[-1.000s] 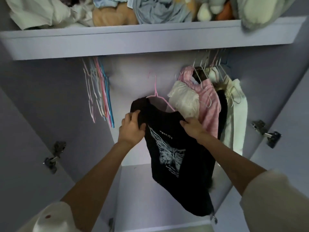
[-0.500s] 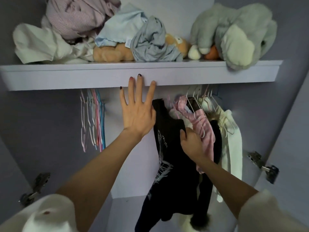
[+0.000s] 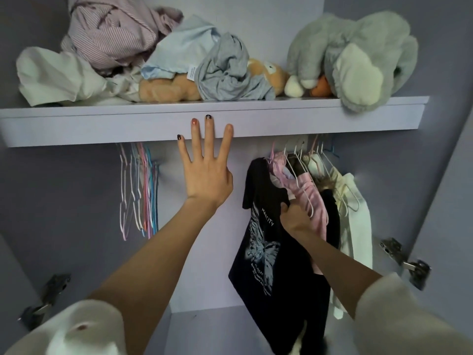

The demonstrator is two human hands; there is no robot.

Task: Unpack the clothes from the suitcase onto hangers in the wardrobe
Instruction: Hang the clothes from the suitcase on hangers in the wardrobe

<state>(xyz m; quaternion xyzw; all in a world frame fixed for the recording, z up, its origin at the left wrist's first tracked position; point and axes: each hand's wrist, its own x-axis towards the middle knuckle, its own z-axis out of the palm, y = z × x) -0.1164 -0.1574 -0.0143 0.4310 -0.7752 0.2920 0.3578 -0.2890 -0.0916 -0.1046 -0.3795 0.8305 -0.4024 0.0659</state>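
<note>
A pale lilac wardrobe (image 3: 256, 42) fills the head view, its shelf (image 3: 102, 126) piled with crumpled clothes (image 3: 110, 34) and a grey plush toy (image 3: 358, 57); the suitcase is out of sight. The black T-shirt (image 3: 258, 252), printed with a butterfly, hangs below the shelf at the left end of a crowded row of hung clothes (image 3: 314, 198); whether its hook sits fully over the rail I cannot tell, since the shelf edge hides the rail.

The risk, as I judge it, lies there: if the hook is only half on, a tug from the fingers at the shoulder could pull the shirt and hanger down, or slide the cloth off the hanger arm. The neighbouring white hangers (image 3: 302, 160), just right of those fingers, could also snag and tangle.

The left hand (image 3: 207, 175) is raised flat, fingers (image 3: 210, 131) straight and spread, tips against the shelf front, holding nothing. Spare coloured hangers (image 3: 138, 190) hang well to their left. The right hand (image 3: 294, 216) reaches up with fingers curled, pinching the shirt's shoulder cloth just above the print
</note>
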